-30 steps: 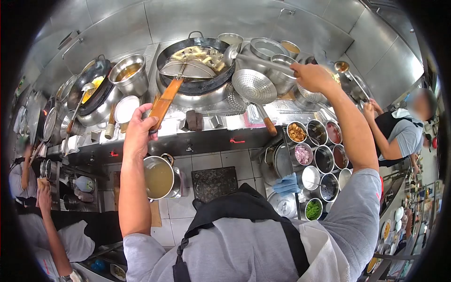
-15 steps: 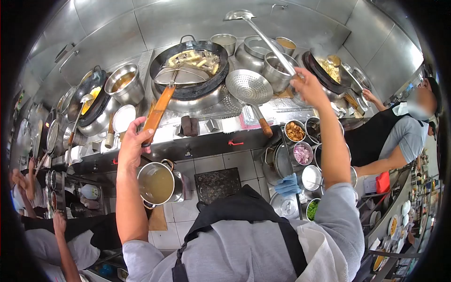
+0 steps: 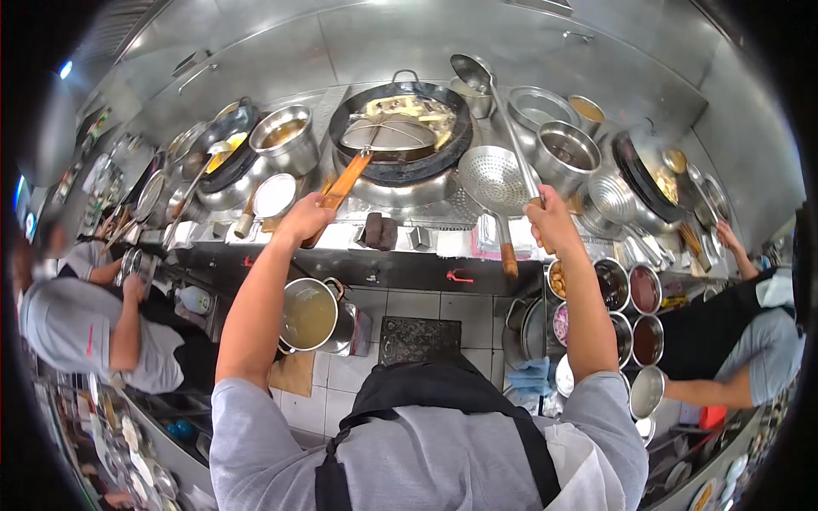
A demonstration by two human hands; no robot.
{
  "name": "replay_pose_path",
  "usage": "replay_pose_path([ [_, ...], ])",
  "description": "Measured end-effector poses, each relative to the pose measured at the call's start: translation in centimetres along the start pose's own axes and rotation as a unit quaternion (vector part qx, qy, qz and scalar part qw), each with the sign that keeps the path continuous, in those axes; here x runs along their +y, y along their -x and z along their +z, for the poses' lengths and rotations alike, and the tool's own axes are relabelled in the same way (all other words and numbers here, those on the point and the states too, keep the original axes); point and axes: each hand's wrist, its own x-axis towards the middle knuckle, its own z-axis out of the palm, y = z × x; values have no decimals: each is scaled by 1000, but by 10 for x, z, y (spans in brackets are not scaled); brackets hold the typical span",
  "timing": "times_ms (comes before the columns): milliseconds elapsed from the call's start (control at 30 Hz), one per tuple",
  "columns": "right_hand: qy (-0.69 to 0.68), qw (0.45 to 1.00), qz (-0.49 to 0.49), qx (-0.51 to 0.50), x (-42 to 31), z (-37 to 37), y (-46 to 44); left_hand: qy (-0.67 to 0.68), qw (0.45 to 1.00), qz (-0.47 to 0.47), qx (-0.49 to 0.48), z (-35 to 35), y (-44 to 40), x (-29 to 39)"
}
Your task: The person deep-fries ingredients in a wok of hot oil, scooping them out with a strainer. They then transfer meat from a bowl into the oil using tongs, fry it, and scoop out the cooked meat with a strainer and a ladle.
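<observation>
My left hand (image 3: 308, 218) is wrapped round the wooden handle of a mesh strainer (image 3: 388, 134), whose round head lies over the near part of a wok (image 3: 341, 119). Pale yellow strips of food (image 3: 400, 106) sit in liquid in the wok, behind the strainer. My right hand (image 3: 552, 223) grips the handle end of a long steel ladle (image 3: 503, 119), its bowl raised near the back wall, right of the wok. A perforated skimmer (image 3: 494, 179) with a wooden handle rests on the counter just left of my right hand.
Steel pots (image 3: 569, 153) stand right of the wok, and a second wok (image 3: 226, 162) sits at left. Sauce containers (image 3: 645, 288) are at lower right. A pot of liquid (image 3: 308, 315) stands below the counter. Co-workers (image 3: 733, 324) are on both sides, one holding a steel container (image 3: 648, 392).
My right hand has lowered towards the counter, and the ladle now stands more upright. My left hand still holds the strainer over the wok. The whole view has shifted.
</observation>
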Motion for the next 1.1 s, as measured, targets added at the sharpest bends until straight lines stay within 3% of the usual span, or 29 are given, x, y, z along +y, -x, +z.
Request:
replay_pose_path([
  [133, 120, 992, -4, -43, -25, 15, -36, -141, 986, 51, 76, 2, 16, 5],
  [200, 203, 976, -34, -74, -37, 26, -68, -151, 984, 67, 66, -9, 21, -2],
  [267, 335, 931, -134, -54, -48, 45, -99, -150, 985, 77, 40, -27, 30, -1],
  [533, 663, 725, -161, -93, -133, 159, -159, -171, 979, 111, 10, -78, 36, -17],
  [567, 677, 701, -206, -87, -133, 168, -166, -164, 978, 126, 16, -80, 34, -22],
  [667, 733, 644, -200, -85, -140, 195, -180, -152, 977, 149, 13, -88, 20, -40],
  [900, 763, 625, -157, -48, -133, 210, -202, -95, 983, 157, -18, -89, -24, -87],
  [1100, 759, 643, -94, -35, -123, 203, -207, -80, 985, 147, -30, -83, -25, -80],
])
